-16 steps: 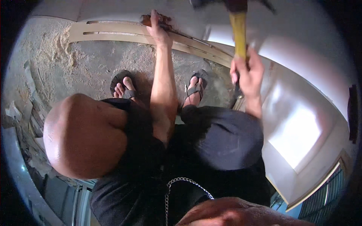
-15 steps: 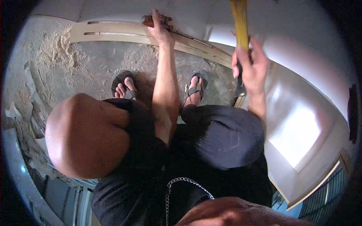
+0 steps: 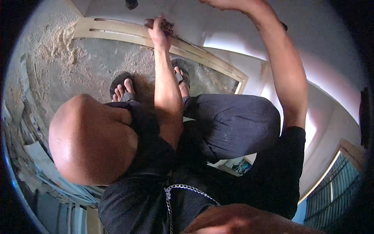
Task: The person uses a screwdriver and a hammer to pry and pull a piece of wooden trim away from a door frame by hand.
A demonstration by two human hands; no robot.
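My left hand [image 3: 159, 38] is closed round the brown handle of a chisel [image 3: 148, 23], low over a pale wooden frame piece [image 3: 82, 28]. A rough, dark brown part shows past my fingers, and a thin dark length runs rightward along the wood. Long slots are cut in the frame piece's left end. My right hand [image 3: 221, 3] is raised at the top edge, partly cut off, its grip largely out of view. Left of it a dark hammer head [image 3: 131, 4] pokes into the picture; the yellow handle seen earlier is hidden.
Wood shavings [image 3: 60, 50] lie on the concrete floor [image 3: 97, 58]. Broken strips and scraps [image 3: 37, 150] are heaped at the left. My sandalled feet [image 3: 124, 89] stand close to the frame piece. A pale wall [image 3: 241, 33] rises beyond; a barred window [image 3: 331, 191] is at lower right.
My right hand has swung up and away to the top edge, taking the yellow handle out of view. My left hand still grips the chisel. My right knee and foot have shifted.
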